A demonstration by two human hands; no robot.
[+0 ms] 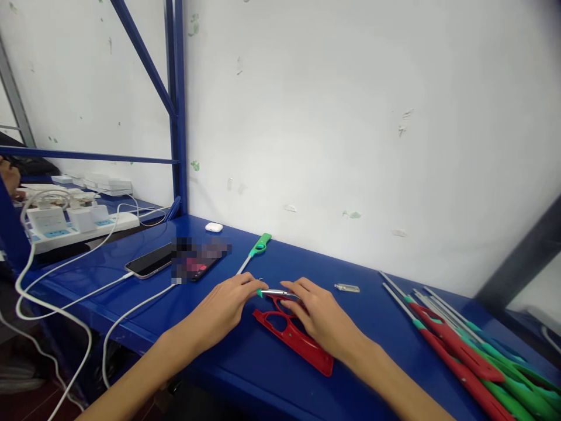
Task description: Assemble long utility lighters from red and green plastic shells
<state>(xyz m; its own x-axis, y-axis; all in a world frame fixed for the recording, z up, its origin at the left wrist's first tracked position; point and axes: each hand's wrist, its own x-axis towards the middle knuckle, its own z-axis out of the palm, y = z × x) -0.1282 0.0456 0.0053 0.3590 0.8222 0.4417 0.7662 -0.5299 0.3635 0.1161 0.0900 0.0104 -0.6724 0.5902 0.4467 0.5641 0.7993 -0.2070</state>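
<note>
A thin silver metal tube [275, 292] with a teal piece at its left end spans my two hands just above the table. My left hand [225, 304] pinches the tube near the teal end. The fingers of my right hand [322, 313] close on its other end and partly cover it. Below lies a red plastic lighter shell half [302, 345] with finger loops, inner side up. A second red part shows behind it, partly under my right fingers. Beyond my left hand is a green long-necked lighter [262, 242]. To the right rests a small clear plastic piece [347, 287].
Several red, green and blue long-necked lighters [473, 351] are piled at the right. Phones [153, 260] with white cables lie at the left, near a white earbud case [214, 227]. A power strip [83, 231] stands beyond the blue frame post [177, 117]. Another person's hand [9, 175] shows far left.
</note>
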